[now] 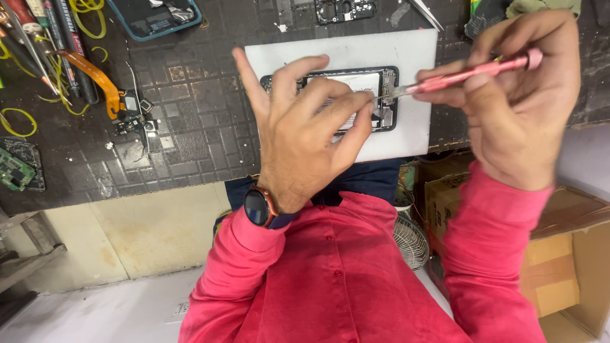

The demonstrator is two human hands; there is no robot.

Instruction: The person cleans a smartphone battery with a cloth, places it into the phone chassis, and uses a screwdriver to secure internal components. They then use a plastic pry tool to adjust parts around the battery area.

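Note:
My right hand (521, 108) grips a pink screwdriver (470, 71), its metal tip pointing left over an opened black phone (389, 95). The phone lies with its back off on a white pad (406, 47). My left hand (298, 127), with a dark watch (257, 206) on the wrist, hovers over the phone. Its thumb and fingers are pinched together at the screwdriver's tip, and whether something tiny sits between them is hidden. This hand covers most of the phone's middle.
The white pad rests on a dark gridded work mat (190, 114). An orange flex cable (95, 73), hand tools (57, 38), a teal-framed phone (152, 16) and a green circuit board (16, 168) lie at left. Below the bench are a cardboard box (565, 254) and a fan (410, 241).

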